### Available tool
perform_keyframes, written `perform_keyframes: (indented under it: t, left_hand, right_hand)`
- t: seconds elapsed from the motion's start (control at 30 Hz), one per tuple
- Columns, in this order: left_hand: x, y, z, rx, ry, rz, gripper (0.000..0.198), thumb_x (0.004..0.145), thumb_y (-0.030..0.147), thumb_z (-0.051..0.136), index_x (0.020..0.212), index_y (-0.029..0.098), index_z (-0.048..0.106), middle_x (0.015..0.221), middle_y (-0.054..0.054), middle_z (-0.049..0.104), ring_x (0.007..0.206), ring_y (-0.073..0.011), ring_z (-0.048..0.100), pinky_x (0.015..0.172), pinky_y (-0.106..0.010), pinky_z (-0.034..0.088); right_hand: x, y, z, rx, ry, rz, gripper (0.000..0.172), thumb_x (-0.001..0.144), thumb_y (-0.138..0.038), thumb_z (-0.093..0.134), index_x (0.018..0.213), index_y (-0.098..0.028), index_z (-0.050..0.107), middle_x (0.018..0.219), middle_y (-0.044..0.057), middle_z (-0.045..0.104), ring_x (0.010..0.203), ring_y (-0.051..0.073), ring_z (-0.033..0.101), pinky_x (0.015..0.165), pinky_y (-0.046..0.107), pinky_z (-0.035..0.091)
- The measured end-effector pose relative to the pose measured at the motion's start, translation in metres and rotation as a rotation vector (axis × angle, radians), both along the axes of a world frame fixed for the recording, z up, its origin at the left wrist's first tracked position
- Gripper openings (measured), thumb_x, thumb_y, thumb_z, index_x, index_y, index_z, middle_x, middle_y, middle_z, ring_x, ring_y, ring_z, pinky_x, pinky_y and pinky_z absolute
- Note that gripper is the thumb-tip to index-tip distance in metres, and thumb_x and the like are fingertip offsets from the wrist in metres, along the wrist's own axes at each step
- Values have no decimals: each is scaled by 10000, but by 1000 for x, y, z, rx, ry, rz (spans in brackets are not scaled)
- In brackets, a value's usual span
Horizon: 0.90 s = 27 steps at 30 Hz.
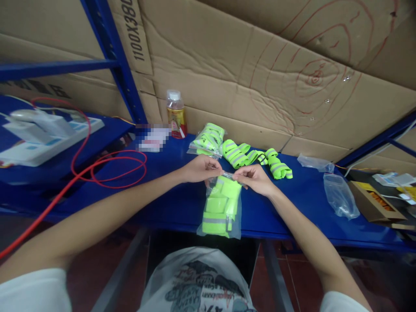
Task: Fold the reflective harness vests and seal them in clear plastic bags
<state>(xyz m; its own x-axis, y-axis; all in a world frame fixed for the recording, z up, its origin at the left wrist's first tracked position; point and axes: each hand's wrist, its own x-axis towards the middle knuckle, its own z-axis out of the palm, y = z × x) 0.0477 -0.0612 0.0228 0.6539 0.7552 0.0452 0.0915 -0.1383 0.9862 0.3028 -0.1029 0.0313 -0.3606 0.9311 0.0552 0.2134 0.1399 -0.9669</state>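
A clear plastic bag (217, 216) holding folded neon-yellow reflective straps hangs partly over the front edge of the blue table. My left hand (205, 169) pinches the bag's top edge at its left end. At the right end of that edge, my right hand (251, 177) pinches it too, with the fingertips of both hands close together. Behind my left hand lies a second clear bag (209, 138) filled with similar straps. Loose neon straps with grey stripes (237, 154) stretch to the right behind my right hand.
A bottle with a white cap (177, 117) stands by the cardboard wall. Red cable (118, 169) loops over the left of the blue table (162, 210), near a white power strip (78, 130). At right are clear plastic bags (339, 195) and an open cardboard box (373, 206).
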Motion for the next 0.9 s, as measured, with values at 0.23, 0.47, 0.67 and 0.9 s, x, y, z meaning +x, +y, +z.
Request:
perform_keyframes:
  t: [0.23,0.47,0.67,0.9]
  left_hand:
    - [5,-7,2,217,-44,17,341,850,423,860,830,90,792,742,-74,750,637,-135,657,585,-211,519]
    - [8,-8,-2,299,-55,58,280,846,374,826,835,96,807,849,-90,776,730,-134,703,711,-222,566]
    - [10,-9,-4,252,-6,21,249,840,356,815,849,106,807,802,-95,785,681,-158,704,611,-230,566]
    - [0,-2,2,155,85,49,331,849,388,820,926,67,840,703,-91,767,496,-136,630,449,-214,494]
  right_hand:
    - [-2,-1,-6,159,-68,-35,462,781,-606,914,797,-155,817,636,16,663,534,97,466,499,257,341]
    - [-2,-1,-8,267,-152,3,401,891,-573,823,882,-173,842,730,41,689,628,139,502,583,286,385]
    - [-6,-2,-8,336,-244,38,400,952,-567,751,878,-181,823,815,64,724,699,165,578,648,293,439]
    - [5,-1,-6,179,-213,27,461,893,-616,805,928,-157,839,692,37,689,572,136,521,529,274,410]
